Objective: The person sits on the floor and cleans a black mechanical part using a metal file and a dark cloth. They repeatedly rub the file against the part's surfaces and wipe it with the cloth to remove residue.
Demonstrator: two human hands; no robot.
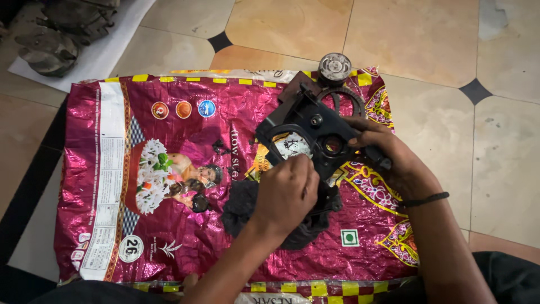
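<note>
A black metal machine housing (312, 128) with round openings is held tilted above a shiny magenta sack (185, 112) spread on the floor. My right hand (388, 153) grips the housing along its right edge. My left hand (288, 190) is closed against its lower front, fingers curled at the rim of the large opening; whether they pinch a small part is hidden. A dark greasy rag (242, 204) lies under my left hand. A round grey metal part (334, 66) and a black ring gear (344, 100) rest on the sack just beyond the housing.
Small dark bits (200, 202) lie on the sack left of the rag. Greasy engine parts (53, 34) sit on a white sheet at the top left. Beige floor tiles (439, 50) surround the sack. My knees are at the bottom edge.
</note>
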